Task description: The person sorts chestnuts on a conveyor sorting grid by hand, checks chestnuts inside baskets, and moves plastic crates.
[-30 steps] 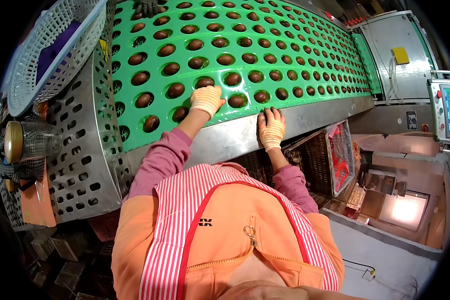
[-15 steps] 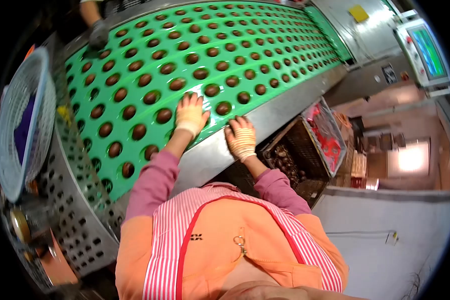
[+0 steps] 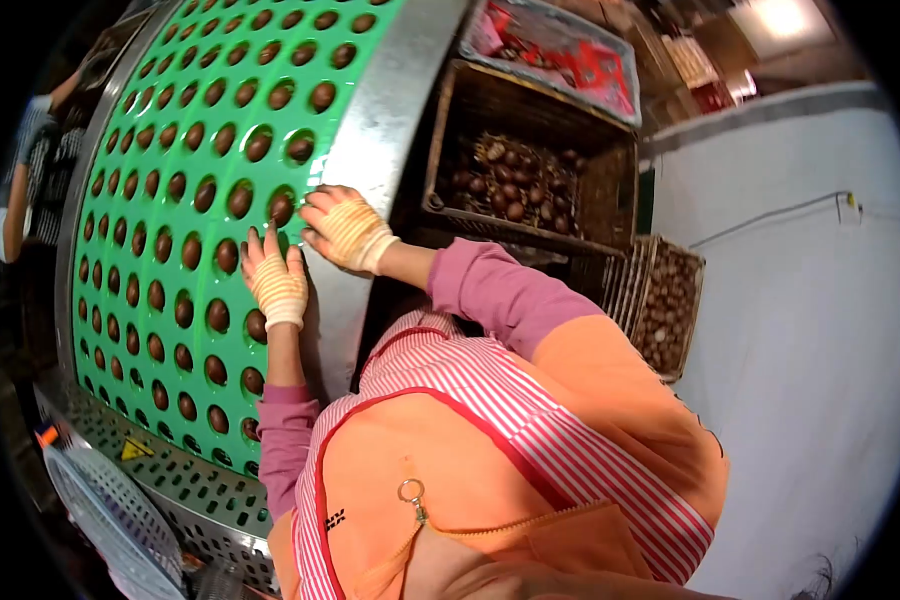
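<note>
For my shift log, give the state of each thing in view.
Green pocketed surface: mostly filled with brown round items.
Left hand: open, fingers extended over it.
Right hand: open, at the metal rim.
Brown crate: open, partly filled.
Jacket zipper: partly open.

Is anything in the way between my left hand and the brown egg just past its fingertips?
Nothing visible stands between the left hand and the brown egg in the green sheet. The right hand is close by, at the egg's other side, but not between them.
</note>
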The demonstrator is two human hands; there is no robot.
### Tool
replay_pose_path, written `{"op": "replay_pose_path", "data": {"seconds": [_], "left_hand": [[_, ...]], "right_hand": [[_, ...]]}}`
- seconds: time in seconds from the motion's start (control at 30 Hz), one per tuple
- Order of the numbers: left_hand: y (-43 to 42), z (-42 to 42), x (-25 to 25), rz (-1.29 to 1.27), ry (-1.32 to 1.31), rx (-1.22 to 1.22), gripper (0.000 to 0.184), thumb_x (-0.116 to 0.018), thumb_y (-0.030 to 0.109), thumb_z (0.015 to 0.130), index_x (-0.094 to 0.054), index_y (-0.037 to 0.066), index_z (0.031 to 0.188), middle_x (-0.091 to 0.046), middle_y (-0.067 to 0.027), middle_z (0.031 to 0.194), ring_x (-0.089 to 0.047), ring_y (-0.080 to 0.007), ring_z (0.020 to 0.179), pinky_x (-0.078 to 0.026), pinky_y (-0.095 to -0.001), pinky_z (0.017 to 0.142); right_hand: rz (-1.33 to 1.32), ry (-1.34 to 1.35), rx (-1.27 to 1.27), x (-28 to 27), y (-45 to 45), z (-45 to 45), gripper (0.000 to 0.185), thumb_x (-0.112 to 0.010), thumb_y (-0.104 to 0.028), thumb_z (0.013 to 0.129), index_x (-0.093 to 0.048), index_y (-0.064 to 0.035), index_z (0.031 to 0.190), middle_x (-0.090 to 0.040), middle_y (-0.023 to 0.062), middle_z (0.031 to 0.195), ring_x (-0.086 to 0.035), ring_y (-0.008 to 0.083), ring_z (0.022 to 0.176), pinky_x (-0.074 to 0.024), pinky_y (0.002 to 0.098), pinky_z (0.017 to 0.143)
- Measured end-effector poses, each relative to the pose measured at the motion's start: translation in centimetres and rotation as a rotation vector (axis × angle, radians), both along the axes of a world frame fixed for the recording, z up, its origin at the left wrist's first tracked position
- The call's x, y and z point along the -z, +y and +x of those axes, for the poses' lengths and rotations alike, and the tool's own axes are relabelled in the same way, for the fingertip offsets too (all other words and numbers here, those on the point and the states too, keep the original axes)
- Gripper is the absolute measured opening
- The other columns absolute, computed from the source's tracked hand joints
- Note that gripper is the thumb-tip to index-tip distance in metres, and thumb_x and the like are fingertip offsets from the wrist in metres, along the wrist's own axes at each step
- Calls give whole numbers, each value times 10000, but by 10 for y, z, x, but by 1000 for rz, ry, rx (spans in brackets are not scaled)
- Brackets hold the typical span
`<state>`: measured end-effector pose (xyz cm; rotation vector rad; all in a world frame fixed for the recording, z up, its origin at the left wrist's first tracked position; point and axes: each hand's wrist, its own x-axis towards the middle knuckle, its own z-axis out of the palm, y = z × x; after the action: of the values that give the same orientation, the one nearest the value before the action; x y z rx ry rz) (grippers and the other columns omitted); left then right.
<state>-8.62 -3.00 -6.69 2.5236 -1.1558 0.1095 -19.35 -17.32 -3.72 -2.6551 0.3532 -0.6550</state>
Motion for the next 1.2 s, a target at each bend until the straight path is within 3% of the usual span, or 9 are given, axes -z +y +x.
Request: {"op": "replay_pose_path", "data": {"seconds": [0.33, 0.4, 0.53, 0.63, 0.7, 0.73, 0.87, 1.07, 1.2], "left_hand": [[-19, -40, -17, 5, -108, 166, 567, -511, 355, 932, -426, 40, 1396, -414, -207, 1435, -431, -419, 1246, -326, -504, 1056], [-22, -42, -20, -33, -132, 183, 535, -531, 324, 940, -454, 9, 1365, -458, -249, 1376, -460, -437, 1206, -347, -505, 1034], [-25, -47, -26, 8, -113, 154, 502, -548, 268, 938, -461, 4, 1356, -471, -256, 1347, -461, -445, 1195, -375, -499, 1022], [-28, -49, -27, 23, -110, 133, 492, -537, 263, 943, -461, 8, 1357, -465, -252, 1355, -451, -442, 1209, -372, -499, 1029], [-28, -49, -27, 50, -102, 121, 487, -530, 259, 946, -460, 10, 1359, -460, -250, 1361, -447, -440, 1216, -371, -498, 1032], [-28, -48, -27, 63, -104, 117, 484, -523, 261, 949, -459, 12, 1360, -457, -250, 1364, -446, -440, 1217, -370, -498, 1033], [-29, -46, -24, 88, -108, 111, 477, -496, 269, 961, -455, 16, 1363, -445, -253, 1374, -441, -442, 1222, -367, -499, 1037], [-36, -44, -21, 123, -153, 85, 488, -503, 279, 956, -455, 14, 1363, -446, -254, 1374, -435, -437, 1235, -360, -500, 1043], [-131, -86, -40, -150, -131, 261, 445, -608, 172, 908, -502, 6, 1308, -487, -233, 1334, -455, -393, 1238, -396, -453, 1034]], "right_hand": [[461, -178, -10, -4, -17, -14, 324, -589, -327, 838, -666, -73, 1024, -649, 117, 1056, -596, 323, 991, -469, 423, 889], [890, -211, 28, -7, -38, -31, 273, -591, -310, 854, -701, -95, 980, -674, 153, 1005, -633, 349, 938, -506, 425, 842], [642, -368, 358, -1, -145, -132, 269, -588, -302, 840, -701, -70, 920, -680, 175, 898, -653, 357, 857, -532, 432, 767], [556, 133, 740, 28, -229, -241, 348, -565, -346, 839, -677, -20, 888, -658, 213, 834, -648, 379, 803, -530, 459, 748], [554, 630, 979, 70, -248, -310, 561, -578, -419, 878, -496, -105, 1336, -481, 181, 1364, -509, 357, 1208, -461, 469, 954], [719, 884, 967, 67, -256, -332, 704, -612, -405, 866, -328, -147, 1456, -311, 145, 1492, -359, 375, 1334, -395, 501, 1033], [629, 1344, 681, 97, -243, -359, 913, -756, -128, 764, -244, -274, 1506, -226, 197, 1531, -303, 387, 1385, -430, 531, 1017], [783, 1223, 853, 113, -241, -347, 918, -680, 42, 799, -223, -302, 1516, -244, 178, 1514, -315, 423, 1350, -478, 507, 1014], [956, 936, 1004, 115, -247, -320, 791, -712, -131, 828, -284, -234, 1486, -333, 222, 1423, -464, 411, 1242, -507, 474, 962]]}}
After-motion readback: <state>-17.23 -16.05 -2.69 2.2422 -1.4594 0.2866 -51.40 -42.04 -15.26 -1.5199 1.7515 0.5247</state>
